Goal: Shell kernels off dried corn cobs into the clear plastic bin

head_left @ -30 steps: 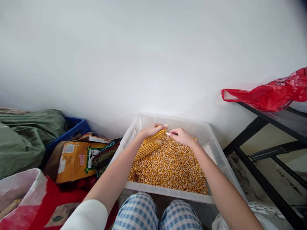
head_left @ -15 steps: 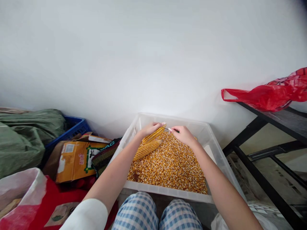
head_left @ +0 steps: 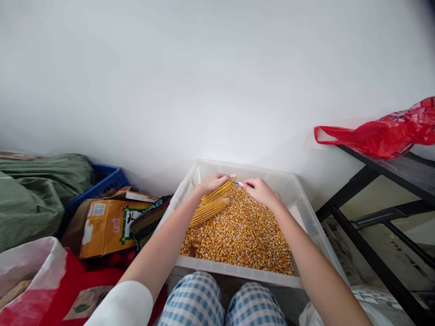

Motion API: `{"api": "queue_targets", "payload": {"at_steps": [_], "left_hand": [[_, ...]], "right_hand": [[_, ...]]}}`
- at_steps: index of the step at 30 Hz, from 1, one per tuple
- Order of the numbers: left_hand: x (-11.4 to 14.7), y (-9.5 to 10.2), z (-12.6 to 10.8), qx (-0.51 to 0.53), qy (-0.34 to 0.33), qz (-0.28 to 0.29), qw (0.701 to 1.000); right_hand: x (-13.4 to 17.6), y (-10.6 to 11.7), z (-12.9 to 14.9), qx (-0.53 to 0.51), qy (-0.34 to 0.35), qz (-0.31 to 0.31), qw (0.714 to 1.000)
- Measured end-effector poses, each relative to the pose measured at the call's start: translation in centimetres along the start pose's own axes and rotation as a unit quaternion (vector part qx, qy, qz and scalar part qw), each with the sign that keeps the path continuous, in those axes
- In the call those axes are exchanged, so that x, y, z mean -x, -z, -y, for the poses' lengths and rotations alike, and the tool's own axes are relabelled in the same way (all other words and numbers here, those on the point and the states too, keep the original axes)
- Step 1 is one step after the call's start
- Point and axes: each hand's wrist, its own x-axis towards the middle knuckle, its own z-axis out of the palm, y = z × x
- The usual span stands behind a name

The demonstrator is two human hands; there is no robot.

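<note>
My left hand (head_left: 215,182) is closed around a yellow corn cob (head_left: 220,189), tilted with its tip up to the right. A groove runs along the cob where kernels are gone. My right hand (head_left: 261,192) grips a screwdriver-like tool (head_left: 237,183) with a thin metal shaft; only a bit of its dark handle shows. The shaft's end is at the cob's tip. Just below, a second corn cob (head_left: 208,213) rests on a heap of loose kernels (head_left: 241,235) in a translucent plastic bin (head_left: 238,270). My left forearm partly covers that cob.
A white wall (head_left: 217,90) rises behind the bin. To the left are an orange cardboard box (head_left: 105,228), a blue crate (head_left: 108,179), green cloth (head_left: 37,190) and a red-and-white bag (head_left: 30,294). On the right, a black metal-framed stand (head_left: 360,185) bears a red plastic bag (head_left: 380,136).
</note>
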Motion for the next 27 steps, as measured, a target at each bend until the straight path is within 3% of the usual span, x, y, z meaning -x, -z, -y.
{"api": "queue_targets", "payload": {"at_steps": [11,17,24,27], "left_hand": [[0.0,-0.3,0.0,-0.039,-0.014,0.020,0.999],[-0.2,-0.6,0.5,-0.099,-0.026,0.072,0.992],[-0.2,-1.0,0.7,-0.137,-0.034,0.073,0.987],[-0.3,-1.4,0.3,-0.132,-0.049,0.075,0.987]], "right_hand": [[0.3,0.6,0.3,0.010,0.000,0.068,0.998],[0.6,0.1,0.6,0.062,-0.002,0.103,0.993],[0.2,0.2,-0.8,0.008,-0.062,0.177,0.982],[0.1,-0.7,-1.5,-0.010,-0.052,0.216,0.975]]}}
